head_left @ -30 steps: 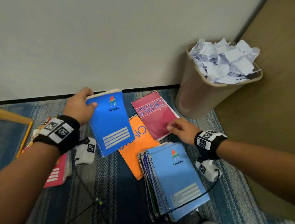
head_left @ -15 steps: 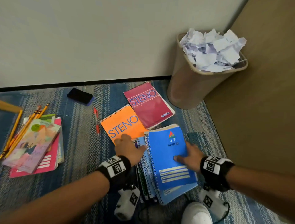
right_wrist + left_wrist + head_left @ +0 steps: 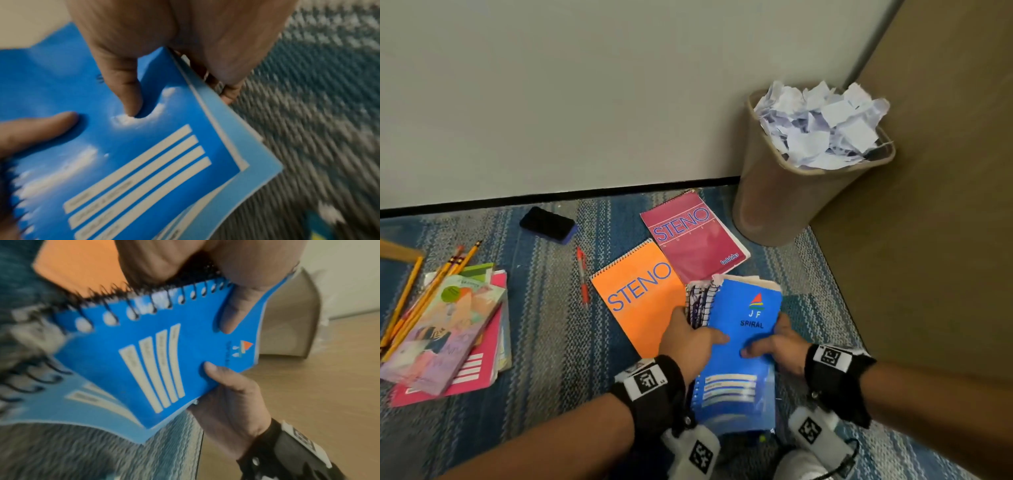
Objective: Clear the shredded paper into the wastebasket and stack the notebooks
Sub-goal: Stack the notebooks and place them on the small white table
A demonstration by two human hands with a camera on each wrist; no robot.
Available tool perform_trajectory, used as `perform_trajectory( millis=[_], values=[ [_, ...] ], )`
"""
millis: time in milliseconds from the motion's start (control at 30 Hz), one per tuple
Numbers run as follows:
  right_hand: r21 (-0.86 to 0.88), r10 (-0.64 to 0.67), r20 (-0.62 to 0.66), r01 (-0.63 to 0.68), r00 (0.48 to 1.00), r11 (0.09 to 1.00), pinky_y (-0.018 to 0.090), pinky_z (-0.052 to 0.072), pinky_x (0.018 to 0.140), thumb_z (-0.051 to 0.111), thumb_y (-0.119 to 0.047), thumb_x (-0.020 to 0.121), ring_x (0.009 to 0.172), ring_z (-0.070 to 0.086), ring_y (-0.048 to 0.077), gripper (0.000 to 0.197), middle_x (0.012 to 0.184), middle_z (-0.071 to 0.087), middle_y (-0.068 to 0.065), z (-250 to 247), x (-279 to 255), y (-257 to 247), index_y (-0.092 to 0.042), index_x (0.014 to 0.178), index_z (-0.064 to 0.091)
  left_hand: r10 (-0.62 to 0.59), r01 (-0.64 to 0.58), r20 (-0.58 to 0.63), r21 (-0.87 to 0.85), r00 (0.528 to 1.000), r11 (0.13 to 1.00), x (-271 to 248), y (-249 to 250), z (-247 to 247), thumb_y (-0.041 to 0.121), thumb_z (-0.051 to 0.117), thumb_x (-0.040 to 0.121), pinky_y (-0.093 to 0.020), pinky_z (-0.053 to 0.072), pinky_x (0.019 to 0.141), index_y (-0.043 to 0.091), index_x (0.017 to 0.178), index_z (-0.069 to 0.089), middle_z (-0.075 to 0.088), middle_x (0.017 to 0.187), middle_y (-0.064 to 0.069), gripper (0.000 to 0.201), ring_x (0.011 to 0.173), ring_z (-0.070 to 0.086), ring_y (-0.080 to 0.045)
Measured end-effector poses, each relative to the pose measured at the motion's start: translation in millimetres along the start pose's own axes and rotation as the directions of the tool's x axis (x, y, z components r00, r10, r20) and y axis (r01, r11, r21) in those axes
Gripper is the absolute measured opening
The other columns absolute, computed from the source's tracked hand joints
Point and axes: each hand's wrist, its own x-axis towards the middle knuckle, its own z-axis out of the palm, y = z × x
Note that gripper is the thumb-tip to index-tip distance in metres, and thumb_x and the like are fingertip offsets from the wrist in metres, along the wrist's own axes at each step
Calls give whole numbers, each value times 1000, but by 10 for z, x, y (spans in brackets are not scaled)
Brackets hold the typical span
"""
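Note:
A stack of blue spiral notebooks (image 3: 743, 346) is lifted off the rug, tilted up between both hands. My left hand (image 3: 693, 341) grips its spiral edge, thumb on the top cover (image 3: 156, 356). My right hand (image 3: 777, 346) grips the opposite edge, thumb on the cover (image 3: 115, 146) and fingers beneath. An orange STENO pad (image 3: 637, 291) and a magenta STENO pad (image 3: 691, 236) lie flat on the rug just beyond. The tan wastebasket (image 3: 774, 192) stands in the corner, heaped with shredded paper (image 3: 822, 126).
On the blue striped rug (image 3: 544, 342), a red pen (image 3: 582, 274) lies left of the orange pad, with a dark eraser (image 3: 548, 224) near the wall. A pile of pink and pastel books (image 3: 448, 332) with pencils (image 3: 417, 298) lies far left. A brown panel (image 3: 928, 205) rises at right.
The left hand carried a blue notebook from the far left onto the blue stack. Both hands then closed on the stack's sides and raised it, tilting it up.

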Motion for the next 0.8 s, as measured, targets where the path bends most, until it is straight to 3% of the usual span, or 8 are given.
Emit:
perform_trajectory(
  millis=[133,233,300,433,500,600,700,800],
  values=[
    [170,-259,-48,263,965,950,39,59,71,79,17,43,89,71,25,89,104,72,10,-383,-143,-561,-13,117,41,316,-263,217,-239,924,935,91,442,102,-16,69,72,-51,54,88,12,126,45,68,115,-10,66,103,66,-31],
    [109,-416,-74,422,906,900,35,57,76,79,15,46,92,71,22,66,99,75,4,-551,-188,-871,-9,106,64,529,-525,307,-103,791,845,267,617,221,5,80,66,-41,47,99,23,131,38,60,127,-3,80,118,59,-21],
    [10,-444,-151,450,883,893,30,56,73,74,10,49,81,71,13,42,85,76,-3,-610,-163,-795,-14,84,74,552,-611,379,45,743,791,337,587,315,13,81,62,-31,42,104,19,136,28,54,131,0,91,123,53,-12],
    [-146,-358,-178,335,917,931,44,52,88,68,21,71,78,68,6,42,76,73,-17,-672,-43,-514,-19,85,69,523,-598,368,124,769,792,521,414,319,8,83,60,-21,44,98,41,137,11,49,133,11,111,117,53,6],
    [-144,-363,-121,345,924,927,37,53,93,64,23,73,83,67,-1,49,84,73,-17,-629,5,-546,-22,92,67,532,-601,328,159,781,784,602,363,258,18,83,57,-24,38,108,54,135,1,41,140,17,119,127,45,4],
    [-139,-398,-85,385,913,912,33,55,87,67,15,67,90,68,2,46,100,72,-2,-526,55,-660,-17,101,66,558,-612,322,91,765,786,645,266,253,19,79,55,-28,35,111,47,142,-5,37,145,19,124,133,40,0],
    [-86,-439,-93,432,894,898,30,55,77,62,0,59,85,69,7,39,90,73,-5,-505,99,-768,-18,93,66,581,-617,288,44,761,786,624,192,336,17,78,57,-45,35,112,44,146,-2,39,149,5,122,136,41,-12],
    [-87,-455,-110,448,884,890,27,54,71,61,1,58,80,69,7,35,80,73,-6,-552,92,-790,-17,88,66,611,-650,274,78,743,756,619,161,386,12,73,65,-35,35,112,44,146,-1,39,149,-2,115,136,40,-11]
  ],
)
